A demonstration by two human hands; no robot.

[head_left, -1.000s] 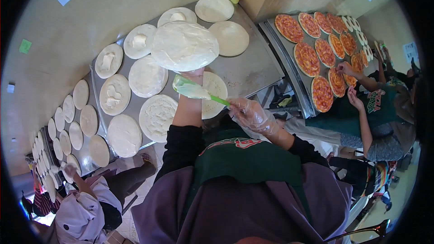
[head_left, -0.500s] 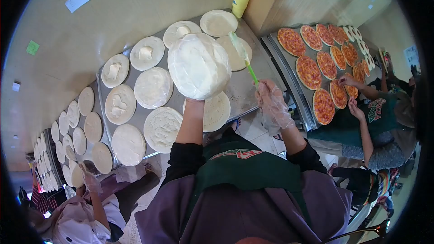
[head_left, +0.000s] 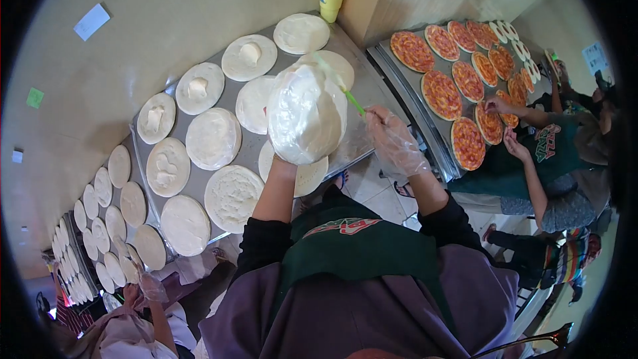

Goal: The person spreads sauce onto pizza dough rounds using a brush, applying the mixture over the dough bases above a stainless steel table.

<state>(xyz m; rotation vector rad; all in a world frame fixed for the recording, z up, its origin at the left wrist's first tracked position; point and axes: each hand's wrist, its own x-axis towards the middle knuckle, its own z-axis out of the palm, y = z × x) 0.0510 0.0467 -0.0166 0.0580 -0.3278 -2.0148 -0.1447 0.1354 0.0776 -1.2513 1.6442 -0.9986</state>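
Observation:
A large round white bowl (head_left: 306,116), its inside thickly coated with a glossy creamy white spread, is held up above the metal table by my left hand (head_left: 282,161). Only the wrist and lower hand show; the fingers are hidden behind the bowl. My right hand (head_left: 391,134), in a clear plastic glove, is closed around the handle of a green spatula (head_left: 355,102). The spatula's spread-covered head reaches over the bowl's upper right side. Around the bowl lie round dough bases (head_left: 213,137), some smeared white and some bearing a dollop (head_left: 197,87).
A yellow lidded cup (head_left: 331,1) stands at the table's back corner by the wall. To the right, a metal table (head_left: 425,116) holds several red-sauced pizzas (head_left: 441,95), where a co-worker's hands (head_left: 510,136) work. Another gloved person (head_left: 153,289) is at lower left, near more bases.
The spatula head has come from beyond the bowl, right of it, to over the bowl, which has tilted and shifted right in view. The whole view has turned slightly.

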